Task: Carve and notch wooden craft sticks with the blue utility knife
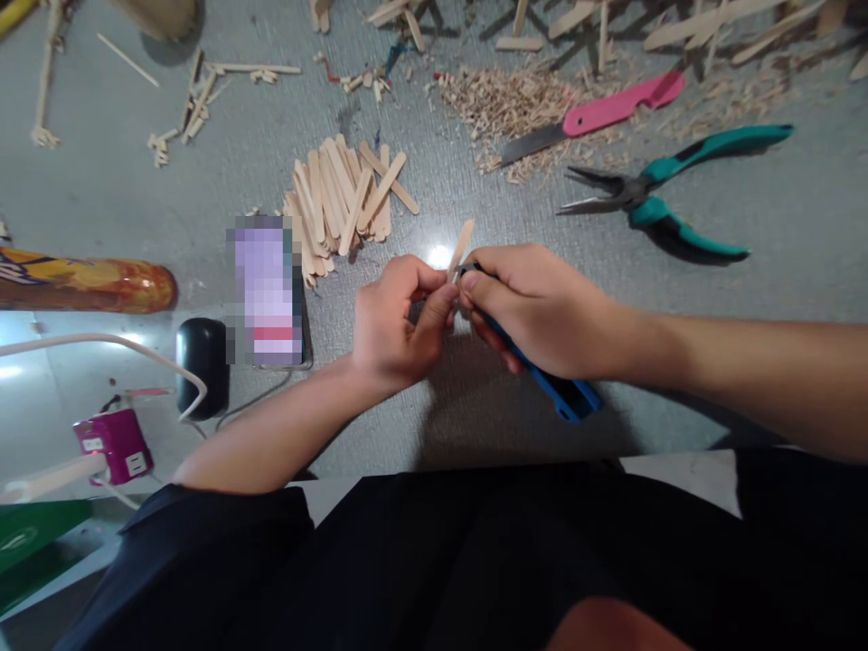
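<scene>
Above a grey counter, my left grip was clamped on a wooden stick, pinched between thumb and fingers with its free end slanting up and away from me. My right grip was wrapped around a blue-handled tool, its handle end sticking out below my palm and its dark head at the stick, just beside my left thumb; whether the edge was biting into the wood, I cannot tell. Beyond my left grip lay a pile of flat sticks, several crossing one another, with a phone, its screen blurred, beside them. Farther out, a pink-handled knife rested with its blade across a heap of wood shavings, while teal-handled pliers lay nearer my right arm, jaws and handles spread. More wooden pieces stood or leaned along the far side. To my left, a black rounded object sat near the phone, a white cable reached over it, and a purple plug adapter stood closer to me.
</scene>
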Demonstrator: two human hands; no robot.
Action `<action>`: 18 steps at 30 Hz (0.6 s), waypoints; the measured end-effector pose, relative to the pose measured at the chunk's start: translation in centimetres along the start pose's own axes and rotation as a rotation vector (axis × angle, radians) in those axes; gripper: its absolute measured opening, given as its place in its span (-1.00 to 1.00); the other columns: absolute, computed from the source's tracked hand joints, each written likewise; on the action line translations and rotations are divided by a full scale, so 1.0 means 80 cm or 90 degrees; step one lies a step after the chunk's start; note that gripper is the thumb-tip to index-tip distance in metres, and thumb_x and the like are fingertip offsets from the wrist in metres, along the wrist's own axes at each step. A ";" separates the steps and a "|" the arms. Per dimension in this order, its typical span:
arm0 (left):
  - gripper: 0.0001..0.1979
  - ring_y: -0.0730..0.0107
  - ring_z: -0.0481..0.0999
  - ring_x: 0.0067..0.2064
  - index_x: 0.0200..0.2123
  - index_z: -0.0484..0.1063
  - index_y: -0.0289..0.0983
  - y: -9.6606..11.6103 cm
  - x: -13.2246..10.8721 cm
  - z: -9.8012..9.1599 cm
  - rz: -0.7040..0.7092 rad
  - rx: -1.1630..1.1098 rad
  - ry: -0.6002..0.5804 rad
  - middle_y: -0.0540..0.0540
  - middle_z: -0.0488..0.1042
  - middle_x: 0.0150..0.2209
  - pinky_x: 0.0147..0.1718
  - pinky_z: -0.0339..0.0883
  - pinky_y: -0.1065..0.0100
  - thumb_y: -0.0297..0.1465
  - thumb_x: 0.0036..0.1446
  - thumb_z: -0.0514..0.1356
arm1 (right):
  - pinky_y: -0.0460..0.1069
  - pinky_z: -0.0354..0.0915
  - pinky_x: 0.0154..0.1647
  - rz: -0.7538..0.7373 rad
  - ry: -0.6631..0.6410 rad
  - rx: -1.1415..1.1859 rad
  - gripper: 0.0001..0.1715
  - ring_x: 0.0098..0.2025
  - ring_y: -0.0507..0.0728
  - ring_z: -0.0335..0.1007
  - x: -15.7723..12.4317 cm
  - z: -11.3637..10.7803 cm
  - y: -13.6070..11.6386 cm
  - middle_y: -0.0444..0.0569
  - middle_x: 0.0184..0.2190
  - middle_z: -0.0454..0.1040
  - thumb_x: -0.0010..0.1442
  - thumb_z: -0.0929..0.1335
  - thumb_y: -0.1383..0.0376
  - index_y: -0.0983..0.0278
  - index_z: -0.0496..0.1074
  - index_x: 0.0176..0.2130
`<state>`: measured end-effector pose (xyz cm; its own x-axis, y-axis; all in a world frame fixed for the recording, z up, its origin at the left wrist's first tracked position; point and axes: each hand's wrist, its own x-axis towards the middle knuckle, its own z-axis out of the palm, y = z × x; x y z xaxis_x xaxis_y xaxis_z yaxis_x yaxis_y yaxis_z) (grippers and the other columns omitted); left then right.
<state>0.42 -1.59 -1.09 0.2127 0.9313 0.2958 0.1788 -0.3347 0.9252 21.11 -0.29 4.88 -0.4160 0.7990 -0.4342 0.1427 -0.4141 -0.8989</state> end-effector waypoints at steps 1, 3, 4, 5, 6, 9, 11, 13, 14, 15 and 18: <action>-0.66 0.46 0.57 -0.49 -0.19 0.57 -0.15 0.000 0.000 0.001 -0.011 -0.032 -0.006 0.04 0.63 -0.43 -0.49 0.36 0.34 -0.08 0.56 0.48 | -0.07 0.15 -0.79 -0.005 -0.009 0.010 -0.46 -0.76 -0.02 0.32 0.001 -0.001 0.000 -0.23 -0.65 0.43 0.71 0.41 0.34 0.17 0.38 -0.38; -0.69 0.50 0.56 -0.52 -0.18 0.55 -0.16 0.000 0.002 0.003 -0.036 -0.107 -0.011 0.07 0.62 -0.46 -0.52 0.35 0.41 -0.14 0.61 0.44 | -0.09 0.18 -0.76 -0.010 -0.031 0.022 -0.45 -0.75 -0.03 0.32 0.004 -0.003 -0.001 -0.23 -0.65 0.43 0.72 0.39 0.34 0.17 0.38 -0.40; -0.70 0.52 0.56 -0.53 -0.18 0.53 -0.17 0.001 0.003 0.004 -0.050 -0.139 -0.009 0.07 0.61 -0.47 -0.52 0.35 0.44 -0.16 0.61 0.43 | -0.09 0.20 -0.74 -0.013 -0.040 0.025 -0.44 -0.74 -0.03 0.32 0.005 -0.003 -0.002 -0.23 -0.65 0.42 0.72 0.37 0.36 0.18 0.38 -0.40; -0.69 0.53 0.56 -0.53 -0.19 0.53 -0.17 0.001 0.004 0.005 -0.063 -0.164 -0.005 0.08 0.61 -0.48 -0.52 0.36 0.46 -0.17 0.61 0.44 | -0.10 0.21 -0.74 -0.015 -0.046 0.028 -0.44 -0.74 -0.03 0.32 0.006 -0.004 -0.003 -0.24 -0.65 0.42 0.72 0.35 0.38 0.18 0.38 -0.40; -0.68 0.53 0.57 -0.53 -0.20 0.52 -0.18 0.001 0.005 0.005 -0.075 -0.183 0.000 0.07 0.61 -0.48 -0.51 0.38 0.48 -0.17 0.60 0.45 | -0.10 0.21 -0.73 -0.014 -0.050 0.032 -0.45 -0.73 -0.03 0.32 0.008 -0.004 -0.004 -0.24 -0.65 0.42 0.72 0.33 0.40 0.18 0.39 -0.39; -0.63 0.51 0.60 -0.52 -0.21 0.53 -0.19 0.003 0.009 0.005 -0.105 -0.215 0.005 0.05 0.64 -0.48 -0.50 0.44 0.48 -0.12 0.54 0.51 | -0.11 0.23 -0.73 -0.008 -0.058 0.065 -0.47 -0.72 -0.03 0.30 0.011 -0.005 -0.002 -0.25 -0.63 0.42 0.72 0.32 0.39 0.19 0.41 -0.37; -0.59 0.49 0.61 -0.52 -0.22 0.52 -0.19 0.005 0.010 0.004 -0.123 -0.223 0.009 0.05 0.64 -0.48 -0.50 0.47 0.45 -0.06 0.51 0.52 | -0.11 0.25 -0.72 -0.011 -0.074 0.091 -0.48 -0.71 -0.02 0.30 0.012 -0.006 0.001 -0.25 -0.63 0.42 0.72 0.32 0.37 0.19 0.43 -0.36; -0.55 0.47 0.62 -0.52 -0.23 0.51 -0.19 0.008 0.010 0.004 -0.145 -0.222 0.010 0.04 0.65 -0.48 -0.49 0.49 0.42 -0.01 0.50 0.52 | -0.11 0.26 -0.71 -0.020 -0.092 0.110 -0.49 -0.71 -0.01 0.31 0.013 -0.008 0.003 -0.25 -0.63 0.41 0.72 0.33 0.34 0.20 0.45 -0.35; -0.54 0.46 0.62 -0.52 -0.23 0.51 -0.18 0.009 0.010 0.005 -0.153 -0.222 0.010 0.03 0.66 -0.47 -0.48 0.50 0.41 0.01 0.50 0.52 | -0.11 0.27 -0.70 -0.023 -0.100 0.115 -0.50 -0.70 -0.01 0.31 0.013 -0.010 0.005 -0.25 -0.63 0.41 0.73 0.34 0.32 0.20 0.46 -0.34; -0.54 0.46 0.62 -0.51 -0.23 0.50 -0.18 0.009 0.010 0.005 -0.158 -0.221 0.010 0.03 0.67 -0.46 -0.48 0.51 0.41 0.02 0.50 0.52 | -0.11 0.27 -0.70 -0.027 -0.107 0.120 -0.50 -0.70 -0.01 0.30 0.013 -0.011 0.006 -0.25 -0.63 0.41 0.73 0.35 0.30 0.20 0.46 -0.34; -0.53 0.46 0.62 -0.51 -0.22 0.51 -0.18 0.011 0.009 0.005 -0.162 -0.218 0.017 0.03 0.68 -0.45 -0.47 0.51 0.40 0.04 0.48 0.52 | -0.11 0.26 -0.70 -0.037 -0.126 0.128 -0.52 -0.70 0.00 0.31 0.015 -0.013 0.006 -0.24 -0.62 0.42 0.72 0.36 0.27 0.21 0.47 -0.32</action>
<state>1.14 -1.28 -0.20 0.1772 0.9829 0.0497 -0.1082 -0.0307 0.9936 21.60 0.87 3.85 -0.5890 0.7312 -0.3443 -0.0587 -0.4636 -0.8841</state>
